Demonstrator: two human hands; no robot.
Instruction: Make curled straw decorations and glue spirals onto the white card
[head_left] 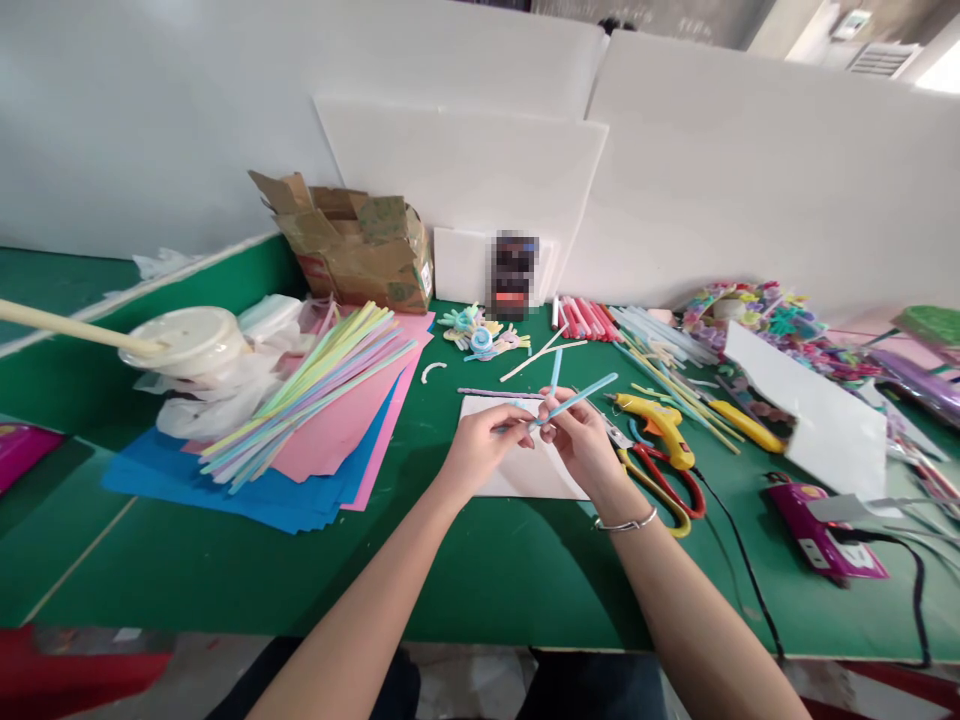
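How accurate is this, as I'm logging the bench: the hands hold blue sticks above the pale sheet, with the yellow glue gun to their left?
One slip: the head view shows the yellow glue gun to the right of the right hand, not left; the rest stands.

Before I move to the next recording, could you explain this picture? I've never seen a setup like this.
There is no machine here: a person works with two bare hands. The one picture comes from a camera on that person's head, looking forward and down. The left hand and right hand hold blue stems above a white sheet on a green table. To the left, a stem bundle lies on coloured paper, with a box behind; to the right is a glue gun.
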